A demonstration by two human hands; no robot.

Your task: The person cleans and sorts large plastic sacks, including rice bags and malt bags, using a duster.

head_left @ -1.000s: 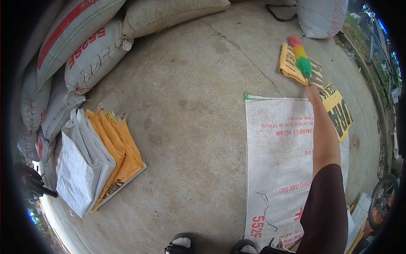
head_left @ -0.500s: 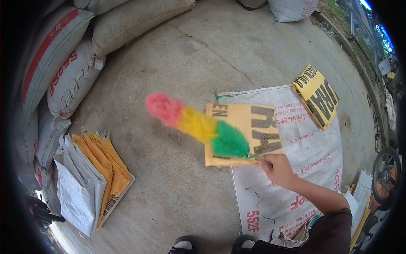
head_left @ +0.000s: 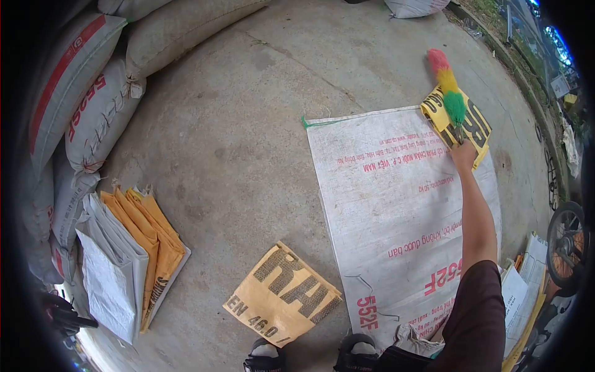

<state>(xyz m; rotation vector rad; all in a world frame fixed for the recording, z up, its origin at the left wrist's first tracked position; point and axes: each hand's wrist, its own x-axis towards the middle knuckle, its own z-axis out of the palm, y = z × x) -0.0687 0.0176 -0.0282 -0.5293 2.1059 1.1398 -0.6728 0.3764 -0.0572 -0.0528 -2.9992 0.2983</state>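
My right hand point(head_left: 463, 155) is closed around the handle of a fluffy duster point(head_left: 454, 106) banded pink, yellow and green. The duster lies over a folded yellow sack point(head_left: 480, 133) with black lettering, at the upper right corner of a white sack spread flat point(head_left: 384, 186). Red print covers that white sack. Near my feet, a second folded yellow sack point(head_left: 282, 294) with large black letters rests on the concrete. My left hand is out of view.
Full sacks point(head_left: 102, 118) are piled along the left. Below them stand folded white and orange sacks point(head_left: 133, 260). My shoes point(head_left: 356, 350) are at the bottom edge. A wheel point(head_left: 565, 245) and more folded sacks point(head_left: 520, 297) are at the right.
My right hand has carried the duster from the middle to the upper right, onto the far yellow sack. The other folded yellow sack has shifted down to the floor near my feet.
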